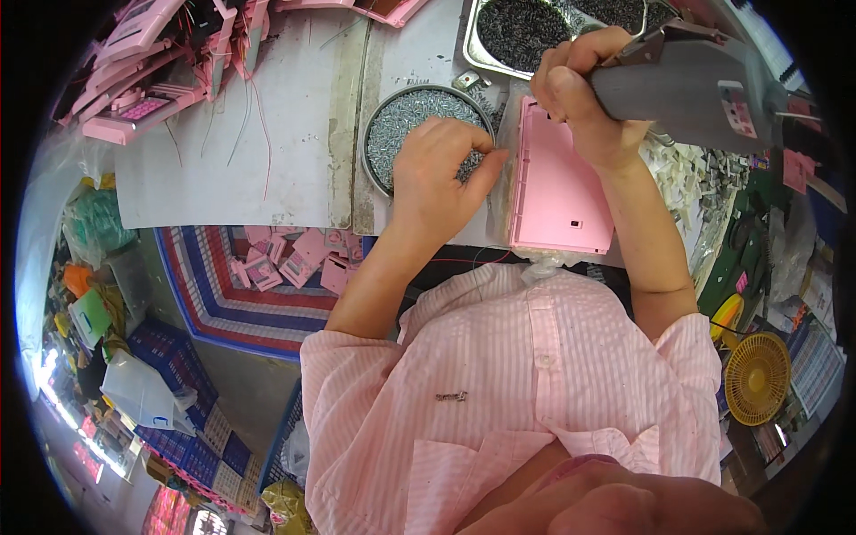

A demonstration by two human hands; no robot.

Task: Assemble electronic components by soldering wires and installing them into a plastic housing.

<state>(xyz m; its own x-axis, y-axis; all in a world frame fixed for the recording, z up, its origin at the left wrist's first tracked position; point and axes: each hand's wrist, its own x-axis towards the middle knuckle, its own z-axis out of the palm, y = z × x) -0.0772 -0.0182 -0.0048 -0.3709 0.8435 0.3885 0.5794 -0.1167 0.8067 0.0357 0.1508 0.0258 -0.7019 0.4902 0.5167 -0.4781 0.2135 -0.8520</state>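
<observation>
My left hand [443, 169] is over a round metal tin [366, 147] of small silver screws [401, 125]. Its fingers are curled, thumb and forefinger pointing toward a pink plastic casing [562, 192]; whatever they hold is hidden. The flat casing lies in front of my chest on clear plastic wrap, a small dark slot near its lower edge. Above the casing's far right corner, my right hand [584, 94] is closed around the front end of a thick grey tool, seemingly an electric screwdriver [682, 89]. Its tip cannot be made out.
Behind the casing stands a metal tray [473, 49] of dark screws. Pink housings with loose wires [143, 107] are heaped at the far left. A striped basket [201, 299] below the table holds pink parts. Small white pieces [682, 183] and a yellow fan [758, 379] are at right.
</observation>
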